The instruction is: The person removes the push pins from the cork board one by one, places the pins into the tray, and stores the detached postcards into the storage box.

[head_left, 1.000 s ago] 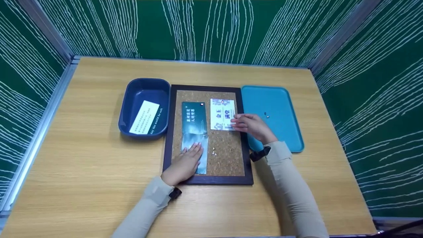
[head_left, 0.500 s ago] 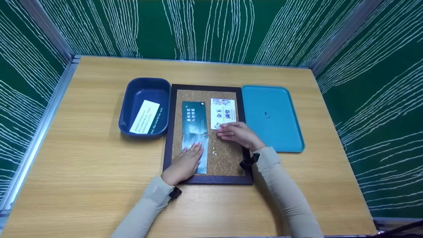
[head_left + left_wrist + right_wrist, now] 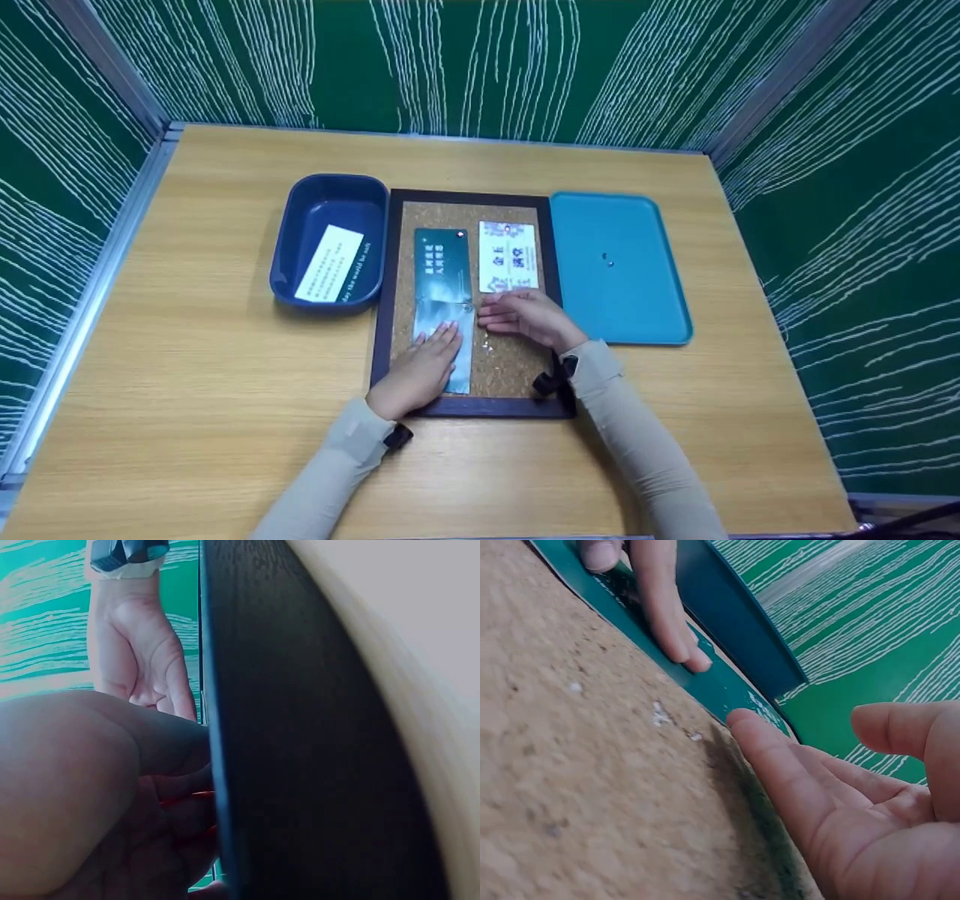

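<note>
- dark blue bin, left of the board, just beside its frame; one card inside, lying slanted, white part with printed lines, pale lettering along the dark side
- teal tray, right of the board, just beside the frame; a couple of small dark bits near its middle, too small to identify
- cork board between bin and tray, dark frame round it; green strip lies lengthwise on its left half, small reddish dot at the top right corner; white card with purple print on the upper right, reddish dot near its top edge; pale flecks on the cork below
- left hand flat on the lower part of the strip; fingers straight, pressing, gripping nothing
- right hand over the cork, just below the white card; fingers extended, thumb well apart, nothing gripped; fingertips at the strip's right edge, contact cannot be told
- counter pale wood grain, under bin, board and tray
- room: green walls with wavy white lines; grey metal posts at the corners
</note>
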A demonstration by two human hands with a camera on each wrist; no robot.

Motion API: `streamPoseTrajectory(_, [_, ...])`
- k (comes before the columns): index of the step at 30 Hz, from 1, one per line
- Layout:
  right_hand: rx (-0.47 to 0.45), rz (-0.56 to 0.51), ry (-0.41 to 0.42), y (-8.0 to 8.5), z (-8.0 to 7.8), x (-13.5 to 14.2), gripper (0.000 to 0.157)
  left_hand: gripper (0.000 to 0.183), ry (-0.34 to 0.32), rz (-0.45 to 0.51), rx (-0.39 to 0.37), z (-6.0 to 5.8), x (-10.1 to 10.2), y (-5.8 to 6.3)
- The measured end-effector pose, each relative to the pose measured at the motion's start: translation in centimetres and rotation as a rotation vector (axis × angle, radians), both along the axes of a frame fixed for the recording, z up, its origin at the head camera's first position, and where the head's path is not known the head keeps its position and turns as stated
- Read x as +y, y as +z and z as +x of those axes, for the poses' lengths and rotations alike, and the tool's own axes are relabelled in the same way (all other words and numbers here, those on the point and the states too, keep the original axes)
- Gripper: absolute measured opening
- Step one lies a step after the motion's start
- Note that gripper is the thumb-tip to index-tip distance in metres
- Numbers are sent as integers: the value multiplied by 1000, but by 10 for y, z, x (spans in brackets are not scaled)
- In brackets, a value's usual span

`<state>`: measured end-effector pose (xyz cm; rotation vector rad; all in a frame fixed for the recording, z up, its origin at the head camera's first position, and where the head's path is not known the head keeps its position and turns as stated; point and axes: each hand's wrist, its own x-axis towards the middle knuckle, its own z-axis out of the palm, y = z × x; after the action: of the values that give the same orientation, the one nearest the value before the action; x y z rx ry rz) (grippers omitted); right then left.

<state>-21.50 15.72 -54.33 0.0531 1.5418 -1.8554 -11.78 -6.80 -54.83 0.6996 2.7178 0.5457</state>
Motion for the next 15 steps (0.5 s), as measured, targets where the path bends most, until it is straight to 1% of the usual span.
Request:
streamPoseTrajectory(4, [-31, -9, -12, -5, 1, -2, 38, 51, -6, -2, 14, 0, 1, -1])
streamPoseTrajectory(9, [-76, -32, -62, -8, 3, -5, 36, 50, -10, -4, 28, 0, 1, -1])
streamPoseTrajectory(15, [-95, -49, -115, -11, 6, -9, 34, 51, -1, -10, 19, 0, 0, -1])
